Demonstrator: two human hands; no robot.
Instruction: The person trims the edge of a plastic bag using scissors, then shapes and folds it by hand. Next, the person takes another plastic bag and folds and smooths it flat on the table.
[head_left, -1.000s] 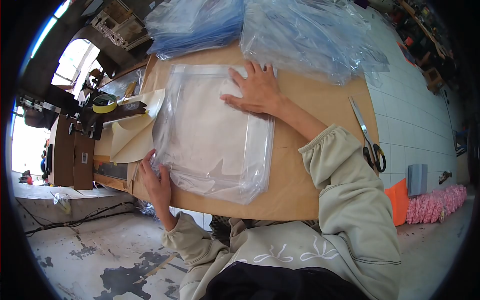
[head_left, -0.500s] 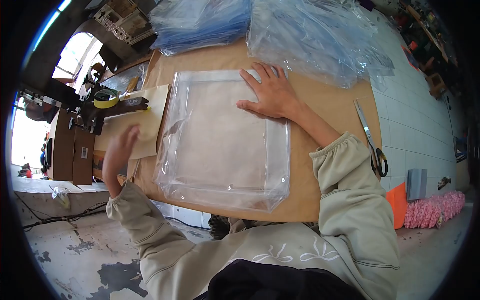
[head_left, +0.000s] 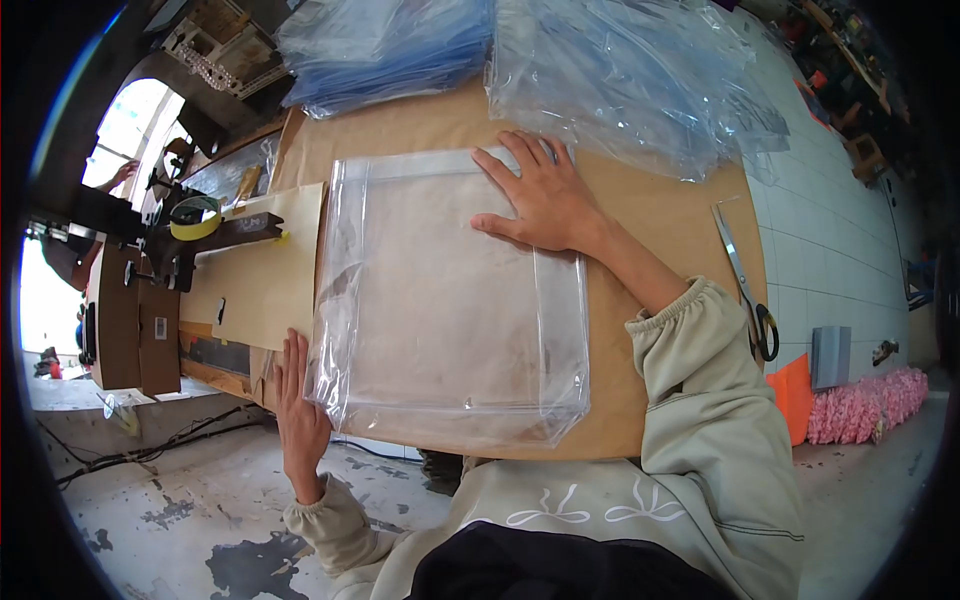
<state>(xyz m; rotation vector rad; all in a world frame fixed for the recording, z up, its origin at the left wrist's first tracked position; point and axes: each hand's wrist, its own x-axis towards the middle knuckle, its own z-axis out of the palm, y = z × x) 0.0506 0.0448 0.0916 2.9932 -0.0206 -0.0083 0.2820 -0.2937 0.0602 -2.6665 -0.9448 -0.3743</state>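
Note:
A clear plastic bag lies flat on the brown-covered table, its folded sides and lower edge creased and shiny. Spread across its upper right part is my right hand, palm down with the fingers apart. My left hand is at the bag's lower left edge, fingers stretched out and pointing up along the side. Whether the left fingers press on the plastic or only lie beside it, I cannot tell.
Two piles of clear bluish plastic, a neat stack and a loose heap, lie at the back. Scissors rest on the right edge. At left stand a dark clamp-like device with a yellow tape roll and a cardboard box.
My left hand has come down and right, from above the tan sheet at left to the bag's lower left edge. The right hand stays spread on the bag. The view has shifted slightly.

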